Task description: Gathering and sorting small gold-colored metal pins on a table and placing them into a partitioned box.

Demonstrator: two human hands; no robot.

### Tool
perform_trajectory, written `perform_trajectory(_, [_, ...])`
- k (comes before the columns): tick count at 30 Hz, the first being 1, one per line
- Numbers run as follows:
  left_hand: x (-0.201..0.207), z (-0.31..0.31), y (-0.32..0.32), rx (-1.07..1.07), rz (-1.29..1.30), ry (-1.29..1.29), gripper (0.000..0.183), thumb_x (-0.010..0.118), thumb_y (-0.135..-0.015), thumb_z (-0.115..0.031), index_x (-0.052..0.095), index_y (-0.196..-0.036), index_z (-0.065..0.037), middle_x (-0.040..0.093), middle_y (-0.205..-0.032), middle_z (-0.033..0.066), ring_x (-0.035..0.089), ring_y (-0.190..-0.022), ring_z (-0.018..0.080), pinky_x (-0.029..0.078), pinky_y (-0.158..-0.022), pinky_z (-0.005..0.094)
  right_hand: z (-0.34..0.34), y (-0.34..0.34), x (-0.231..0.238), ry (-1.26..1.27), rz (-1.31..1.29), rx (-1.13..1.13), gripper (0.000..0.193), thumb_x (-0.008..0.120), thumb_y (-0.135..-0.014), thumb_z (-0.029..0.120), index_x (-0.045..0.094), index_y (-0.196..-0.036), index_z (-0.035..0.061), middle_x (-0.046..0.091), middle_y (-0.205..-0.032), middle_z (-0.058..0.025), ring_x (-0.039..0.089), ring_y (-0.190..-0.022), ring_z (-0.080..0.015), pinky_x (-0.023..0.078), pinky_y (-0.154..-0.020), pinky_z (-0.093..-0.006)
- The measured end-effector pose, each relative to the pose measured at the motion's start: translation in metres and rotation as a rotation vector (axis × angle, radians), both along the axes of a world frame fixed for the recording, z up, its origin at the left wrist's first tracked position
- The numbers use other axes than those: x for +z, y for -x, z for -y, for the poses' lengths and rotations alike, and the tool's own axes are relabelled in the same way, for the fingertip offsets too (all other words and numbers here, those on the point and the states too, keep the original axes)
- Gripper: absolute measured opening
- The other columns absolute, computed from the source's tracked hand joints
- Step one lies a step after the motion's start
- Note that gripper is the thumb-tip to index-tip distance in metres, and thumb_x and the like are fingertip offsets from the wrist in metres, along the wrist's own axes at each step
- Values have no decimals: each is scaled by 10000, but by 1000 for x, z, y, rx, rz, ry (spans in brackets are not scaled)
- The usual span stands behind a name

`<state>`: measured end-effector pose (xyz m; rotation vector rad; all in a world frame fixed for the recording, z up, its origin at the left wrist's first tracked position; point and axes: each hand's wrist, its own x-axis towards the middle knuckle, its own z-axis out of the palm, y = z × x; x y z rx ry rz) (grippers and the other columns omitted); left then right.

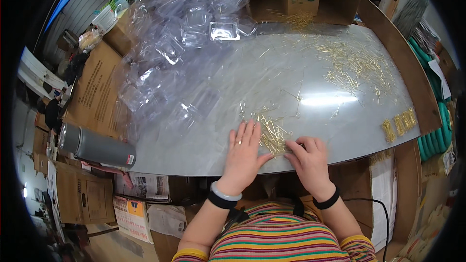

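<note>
Gathering the gold wires (273,137), just below the frame's centre, probably goes best with light pressure from both sides. The left hand (244,151) lies spread, gripping nothing visible; the right hand (309,157) curls, thumb near forefinger, hold unclear.

Two hands (242,155), two black wristbands (327,200), one pale bangle (225,193), one grey bottle (104,146), gold pins (272,135) past counting
</note>
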<state>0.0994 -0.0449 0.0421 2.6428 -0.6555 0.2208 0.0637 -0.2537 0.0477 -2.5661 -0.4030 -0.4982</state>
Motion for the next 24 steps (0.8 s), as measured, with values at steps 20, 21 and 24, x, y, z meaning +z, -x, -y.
perform_trajectory(20, [2, -5, 5, 39, -51, 61, 1103, 817, -775, -449, 222, -1491, 141, 308, -1517, 333, 253, -1458, 466, 173, -1197, 576, -9, -8, 8, 47, 20, 189, 515, 726, -835, 108, 573, -1326, 77, 563, -1351, -144, 507, -1281, -366, 411, -1086, -496])
perform_trajectory(21, [2, -3, 3, 15, -55, 79, 1095, 813, -778, -452, 228, -1493, 135, 321, -1510, 331, 259, -1454, 467, 171, -1198, 577, -8, -2, 8, 32, -9, 101, 525, 728, -835, 110, 566, -1334, 75, 565, -1338, -142, 518, -1245, -366, 416, -1065, -503])
perform_trajectory(24, [3, 5, -1, -63, -50, 131, 1050, 801, -792, -444, 254, -1499, 108, 361, -1496, 307, 282, -1441, 466, 168, -1198, 579, 0, 9, 11, 62, -44, -65, 524, 740, -827, 112, 570, -1319, 49, 592, -1231, -122, 549, -1091, -343, 445, -965, -485])
